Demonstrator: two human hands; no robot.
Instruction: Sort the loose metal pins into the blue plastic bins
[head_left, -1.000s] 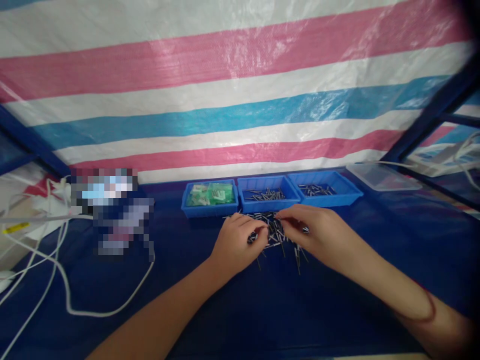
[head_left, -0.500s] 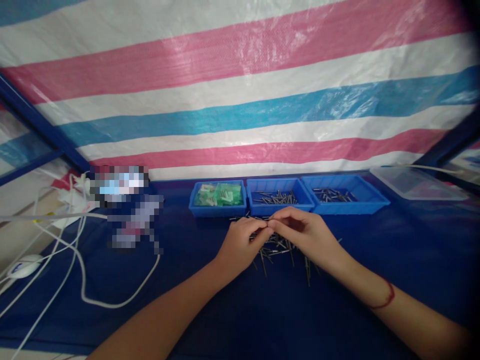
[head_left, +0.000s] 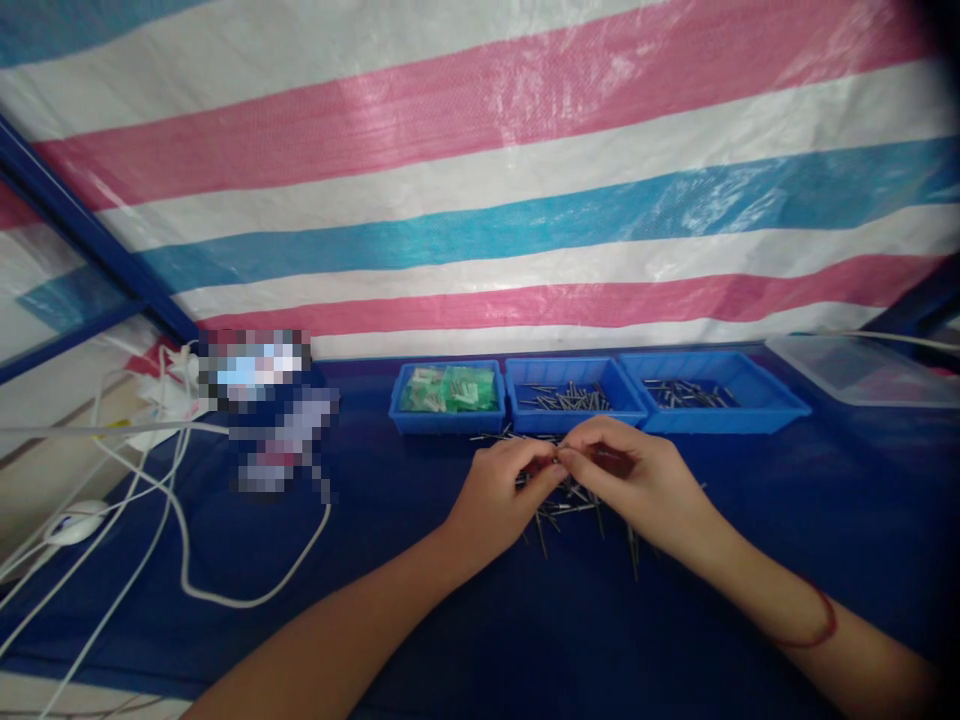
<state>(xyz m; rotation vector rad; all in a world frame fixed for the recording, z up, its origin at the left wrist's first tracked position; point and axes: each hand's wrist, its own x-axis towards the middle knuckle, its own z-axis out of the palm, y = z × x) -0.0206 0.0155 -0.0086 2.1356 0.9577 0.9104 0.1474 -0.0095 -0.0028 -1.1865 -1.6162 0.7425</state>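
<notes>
My left hand point(head_left: 506, 495) and my right hand point(head_left: 641, 480) meet fingertip to fingertip over a loose pile of thin metal rods point(head_left: 551, 510) on the blue tabletop. Thumb and forefinger are pinched together on each hand. Whatever sits between the fingertips is too small and too covered to name. Behind the hands stand three blue bins in a row. The left bin point(head_left: 448, 424) has green-and-white packets point(head_left: 469, 388) in it. Thin metal rods point(head_left: 574, 398) lie in the middle bin point(head_left: 630, 385), and more rods lie in the right bin point(head_left: 772, 395).
White cables point(head_left: 184, 540) and a white plug strip point(head_left: 157, 425) crowd the left side, beside blurred-out items point(head_left: 289, 430). A clear plastic lid point(head_left: 847, 370) lies at the back right. A striped plastic sheet point(head_left: 480, 230) hangs behind the table point(head_left: 525, 640).
The whole view has shifted, so the bins, cables and hands all appear slightly further right. Both hands keep the same pinched pose at the fingertips.
</notes>
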